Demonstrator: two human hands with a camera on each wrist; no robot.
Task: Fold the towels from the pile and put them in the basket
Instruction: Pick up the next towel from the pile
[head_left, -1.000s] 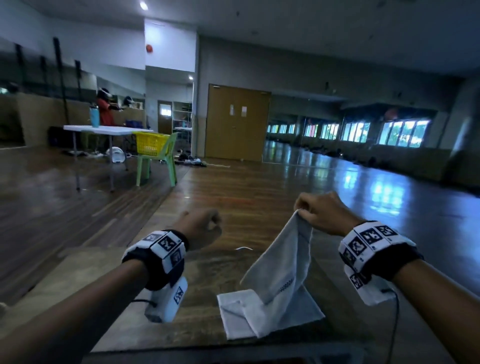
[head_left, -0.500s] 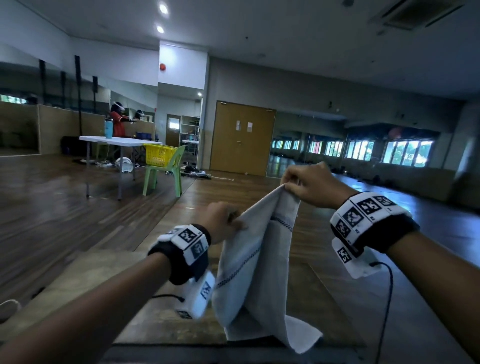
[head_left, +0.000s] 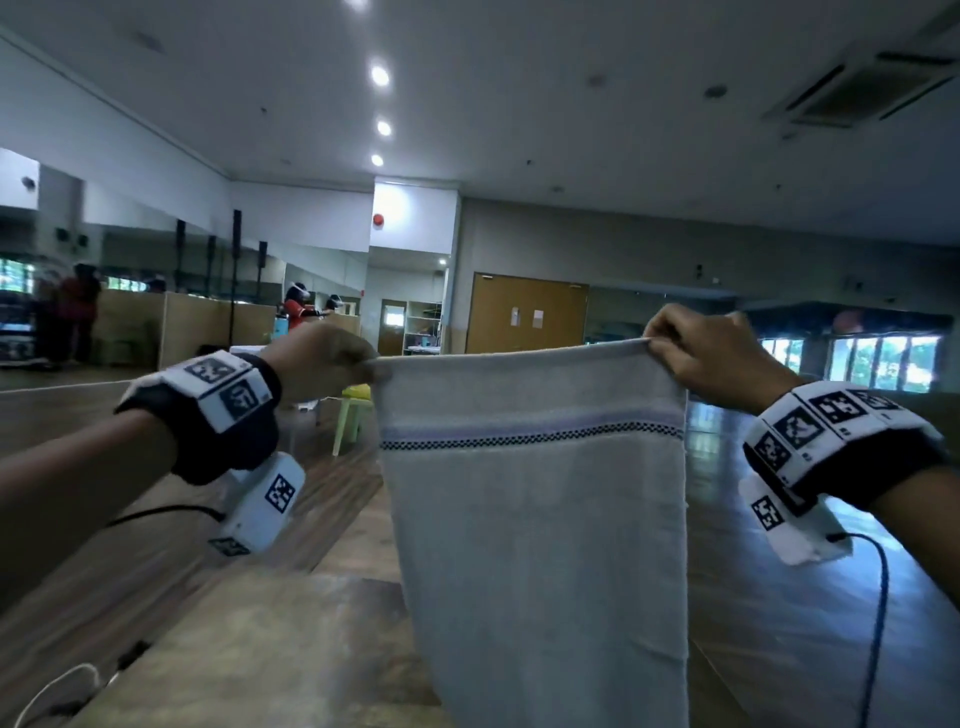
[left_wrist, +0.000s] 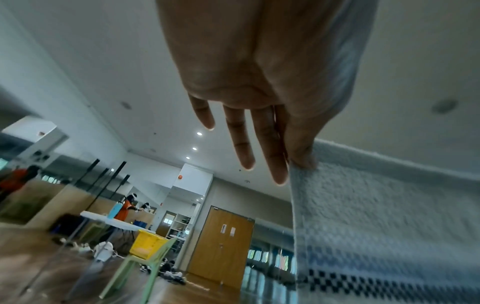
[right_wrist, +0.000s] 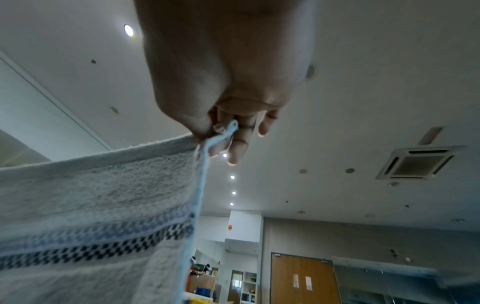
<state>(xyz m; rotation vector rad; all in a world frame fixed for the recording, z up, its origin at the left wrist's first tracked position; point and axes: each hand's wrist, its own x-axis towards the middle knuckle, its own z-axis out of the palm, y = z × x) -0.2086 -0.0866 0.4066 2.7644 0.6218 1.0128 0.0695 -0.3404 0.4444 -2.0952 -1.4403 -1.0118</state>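
A light grey towel (head_left: 535, 519) with a blue stripe and a dark checked band hangs spread out in front of me, its top edge taut between my hands. My left hand (head_left: 358, 364) pinches the top left corner; the left wrist view shows thumb and forefinger on the towel (left_wrist: 376, 205) while the other fingers (left_wrist: 241, 144) stretch out straight. My right hand (head_left: 670, 345) pinches the top right corner, and the right wrist view shows that corner of the towel (right_wrist: 103, 195) squeezed between thumb and fingers (right_wrist: 239, 144). A yellow basket (left_wrist: 146, 243) stands on a green chair far off.
A wooden table (head_left: 249, 649) lies below the hanging towel. Across the wooden floor are a green chair (head_left: 353, 421), a white table (left_wrist: 114, 221) with a blue bottle, a person in red (head_left: 298, 312), and brown double doors (head_left: 524, 314).
Both hands rose and moved apart, lifting the towel off the table. The towel went from bunched to spread flat and hanging. The head view tilted upward.
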